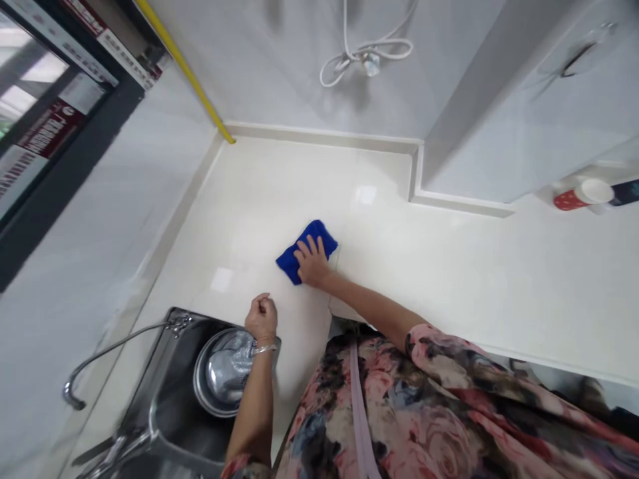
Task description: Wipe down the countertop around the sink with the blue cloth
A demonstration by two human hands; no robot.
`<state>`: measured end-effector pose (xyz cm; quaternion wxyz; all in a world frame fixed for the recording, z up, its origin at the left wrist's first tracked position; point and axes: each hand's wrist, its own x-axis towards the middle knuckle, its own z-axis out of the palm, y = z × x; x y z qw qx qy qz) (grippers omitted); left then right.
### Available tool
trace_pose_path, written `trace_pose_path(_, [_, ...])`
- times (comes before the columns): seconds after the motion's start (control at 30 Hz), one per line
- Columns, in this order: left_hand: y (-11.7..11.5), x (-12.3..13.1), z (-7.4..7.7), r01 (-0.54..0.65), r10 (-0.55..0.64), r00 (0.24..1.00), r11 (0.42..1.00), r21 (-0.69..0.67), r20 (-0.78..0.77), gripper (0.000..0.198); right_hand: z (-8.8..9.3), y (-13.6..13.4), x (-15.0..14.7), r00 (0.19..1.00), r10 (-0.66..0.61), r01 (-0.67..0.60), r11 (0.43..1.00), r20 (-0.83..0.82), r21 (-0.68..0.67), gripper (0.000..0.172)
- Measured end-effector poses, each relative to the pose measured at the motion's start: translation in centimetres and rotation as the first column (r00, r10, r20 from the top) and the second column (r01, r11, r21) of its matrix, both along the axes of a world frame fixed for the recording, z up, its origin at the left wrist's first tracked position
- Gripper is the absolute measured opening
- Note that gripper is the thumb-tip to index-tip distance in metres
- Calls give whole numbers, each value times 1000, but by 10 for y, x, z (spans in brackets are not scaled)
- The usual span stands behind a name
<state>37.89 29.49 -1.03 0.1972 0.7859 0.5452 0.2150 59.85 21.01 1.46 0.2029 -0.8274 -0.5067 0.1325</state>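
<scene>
A blue cloth [288,261] lies bunched on the white countertop [259,193]. My right hand [313,263] is on top of it, fingers somewhat spread and bent, holding it down against the surface. To the left and nearer to me, my left hand [262,318] is curled into a loose fist above the counter by the sink edge. Nothing shows in its fingers. A bracelet circles that wrist. Just beneath the left forearm, a round metal pan [202,379] sits in the steel sink [174,392], partly hidden by the arm.
A curved faucet [94,359] rises at the sink's left. A yellow pipe [187,73] meets the far counter corner. A white cable [344,63] hangs coiled on the back wall. At the far right stands a red and white paper cup [582,195] beside a dark object [626,193].
</scene>
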Motion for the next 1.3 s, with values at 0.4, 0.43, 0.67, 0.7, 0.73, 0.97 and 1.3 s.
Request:
trace_pose_path(0.4, [-2, -4, -7, 11, -8, 998, 999, -49, 60, 32, -32, -148, -15, 947, 320, -313, 925, 3, 213, 50])
trace_pose_path(0.43, [-3, -3, -8, 0, 3, 998, 999, -47, 65, 32, -31, -160, -4, 962, 272, -269, 940, 15, 212, 49])
trace_pose_path(0.67, [-24, -17, 3, 99, -70, 978, 985, -144, 197, 36, -32, -158, 65, 985, -29, 0, 985, 168, 171, 44])
trace_pose_path(0.7, [-33, -29, 7, 106, -73, 974, 983, -148, 213, 37, -32, -147, 71, 981, -59, 27, 985, 186, 170, 44])
trace_pose_path(0.73, [-45, -44, 10, 98, -64, 972, 985, -145, 224, 38, -33, -136, 76, 976, -88, 53, 984, 201, 172, 44])
trace_pose_path(0.97, [-197, -195, 27, -519, 529, 844, 847, -114, 83, 41, -47, -92, 83, 944, -212, 139, 951, 254, 276, 51])
trace_pose_path(1.3, [-270, -219, 15, -953, 951, 301, 302, 12, -68, 35, -65, -96, 93, 964, -134, 65, 957, 231, 284, 51])
